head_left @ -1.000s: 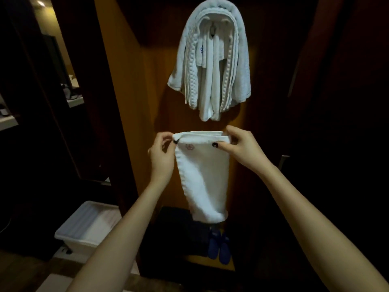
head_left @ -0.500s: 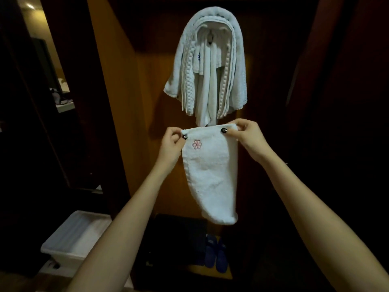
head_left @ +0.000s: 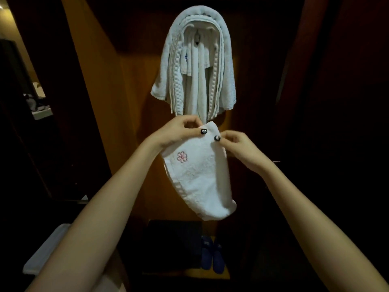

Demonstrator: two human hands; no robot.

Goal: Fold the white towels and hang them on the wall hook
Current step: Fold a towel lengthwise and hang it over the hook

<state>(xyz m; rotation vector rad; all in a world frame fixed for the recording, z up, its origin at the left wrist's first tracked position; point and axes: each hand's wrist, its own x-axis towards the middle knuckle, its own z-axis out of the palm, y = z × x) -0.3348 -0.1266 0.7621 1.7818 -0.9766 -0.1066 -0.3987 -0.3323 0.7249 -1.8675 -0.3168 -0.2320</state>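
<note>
We see the left hand point(head_left: 176, 133) pinching the top corner of a folded white towel point(head_left: 200, 178) between thumb and forefinger. The right hand point(head_left: 237, 148) pinches the same top edge just beside it, so the two hands sit close together. Both thumbnails are painted dark. The towel hangs down from that grip in a narrow fold, its lower end swinging to the right, and a pink embroidered flower point(head_left: 182, 157) shows near its upper left. Just above the hands, several white towels point(head_left: 227, 81) are draped over a wall hook point(head_left: 197, 36) on a wooden panel point(head_left: 134, 102). Their lower ends reach almost to the held towel. On the floor below we make out a pair of blue slippers point(head_left: 211, 257) and, at lower left, a white bin point(head_left: 42, 253).
</note>
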